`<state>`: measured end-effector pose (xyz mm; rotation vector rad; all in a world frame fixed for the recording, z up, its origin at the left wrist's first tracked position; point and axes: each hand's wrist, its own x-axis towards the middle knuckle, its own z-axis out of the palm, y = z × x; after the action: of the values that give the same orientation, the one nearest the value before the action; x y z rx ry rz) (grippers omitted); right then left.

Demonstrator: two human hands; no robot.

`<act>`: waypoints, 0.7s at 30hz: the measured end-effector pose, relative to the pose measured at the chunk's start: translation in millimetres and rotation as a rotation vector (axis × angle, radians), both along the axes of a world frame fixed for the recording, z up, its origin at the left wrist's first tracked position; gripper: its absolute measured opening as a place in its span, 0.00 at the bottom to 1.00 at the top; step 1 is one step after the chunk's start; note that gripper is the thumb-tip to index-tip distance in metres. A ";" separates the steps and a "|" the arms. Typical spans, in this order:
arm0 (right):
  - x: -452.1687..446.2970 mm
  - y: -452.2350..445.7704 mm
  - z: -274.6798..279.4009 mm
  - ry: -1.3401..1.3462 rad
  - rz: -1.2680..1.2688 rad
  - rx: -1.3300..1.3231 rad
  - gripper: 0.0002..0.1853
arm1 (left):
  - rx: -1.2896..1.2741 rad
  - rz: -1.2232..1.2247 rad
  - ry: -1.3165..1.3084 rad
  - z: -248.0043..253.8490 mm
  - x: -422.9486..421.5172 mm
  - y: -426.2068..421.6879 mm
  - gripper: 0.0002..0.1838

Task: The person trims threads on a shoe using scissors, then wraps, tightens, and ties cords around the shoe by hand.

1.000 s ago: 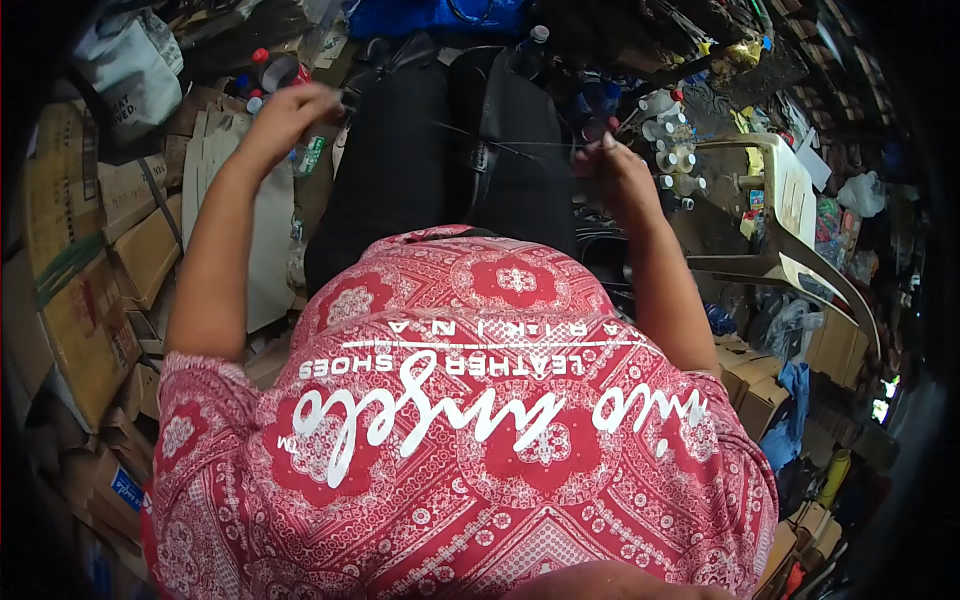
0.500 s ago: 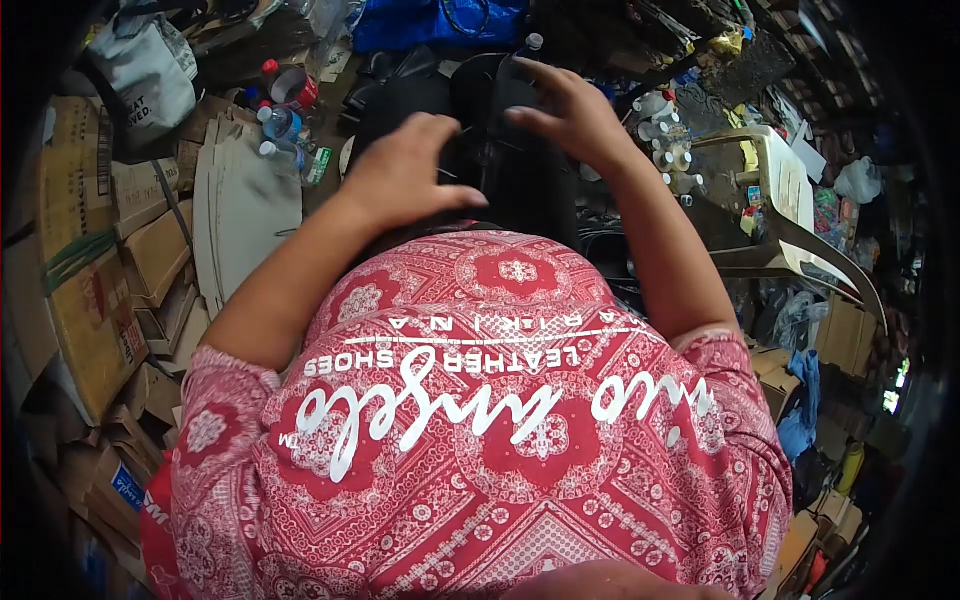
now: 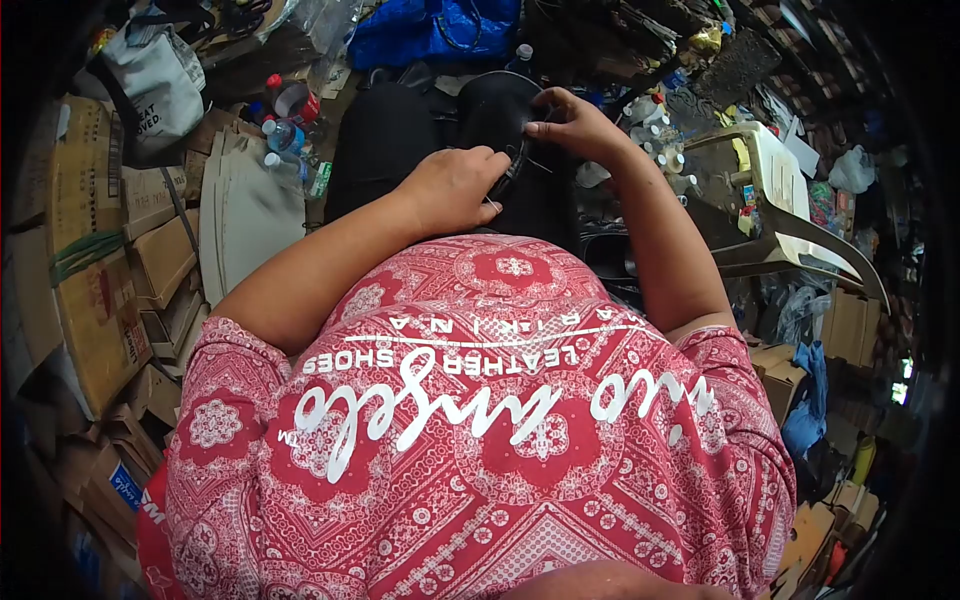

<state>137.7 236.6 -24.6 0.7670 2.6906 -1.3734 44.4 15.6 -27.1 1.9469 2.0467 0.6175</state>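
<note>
A dark, smooth black leather piece (image 3: 497,105) lies over the right knee of black trousers (image 3: 375,150); its full shape is hard to make out. My right hand (image 3: 580,125) pinches its right edge between thumb and fingers. Nearer the belly, my left hand (image 3: 450,190) is closed at the lower end of the same dark piece, thumb below and fingers bent. A thin thread (image 3: 541,165) shows between the hands. A light, thin line near the left thumb is too small to name.
Flattened cardboard (image 3: 90,250) and a grey board (image 3: 245,210) stand at left. Plastic bottles (image 3: 285,135) sit beside the board. A blue bag (image 3: 435,30) lies ahead. At right are a white plastic chair (image 3: 785,180) and several more bottles (image 3: 655,130).
Both hands were apart and blurred over the lap. They have come down onto the black leather piece, the left moving right, and their fingers have closed on it.
</note>
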 end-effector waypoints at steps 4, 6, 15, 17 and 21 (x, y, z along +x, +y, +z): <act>3.8 -8.4 11.7 -0.069 0.078 -0.157 0.34 | -0.003 0.002 0.008 0.4 0.6 1.7 0.26; 2.7 -11.6 14.5 -0.087 0.099 -0.089 0.34 | -0.033 0.005 0.008 4.4 0.5 1.2 0.27; 39.2 -22.1 17.0 -0.008 -0.153 0.075 0.28 | 0.339 0.280 -0.049 35.0 -85.7 -76.1 0.18; 57.7 -24.4 27.4 -0.042 -0.157 0.041 0.20 | 0.205 0.590 -0.485 61.5 -95.4 -121.7 0.18; 66.1 8.1 16.3 -0.041 -0.168 -0.045 0.18 | 0.206 0.601 -0.617 65.6 -140.7 -150.5 0.22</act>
<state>203.8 244.6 -8.3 1.0259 2.6068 -1.4285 -96.3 -134.9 38.6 0.9774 2.1610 1.3939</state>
